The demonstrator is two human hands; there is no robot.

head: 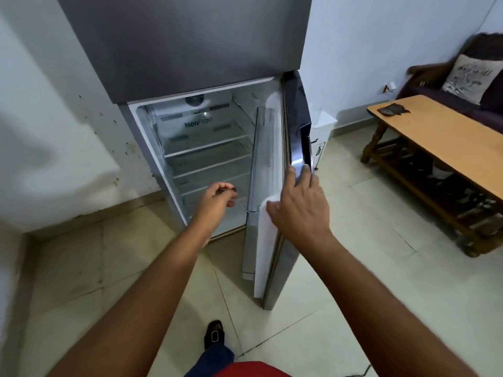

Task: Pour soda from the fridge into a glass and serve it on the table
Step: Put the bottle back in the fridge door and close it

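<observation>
Two hands: right [298,202] grips fridge door [295,126], left [217,197] loosely curled (tiled floor [340,281]).

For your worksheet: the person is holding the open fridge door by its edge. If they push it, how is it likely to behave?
The fridge door looks stiff, so it should swing on its hinge rather than flex. Its visible door shelves seem empty, so probably an easy swing. The right hand grips the edge, giving good leverage.

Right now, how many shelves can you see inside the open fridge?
3. The top shelf lies under the NeoFrost label, the middle shelf below it, and the bottom shelf just above the left hand. The hand and door may hide more.
</observation>
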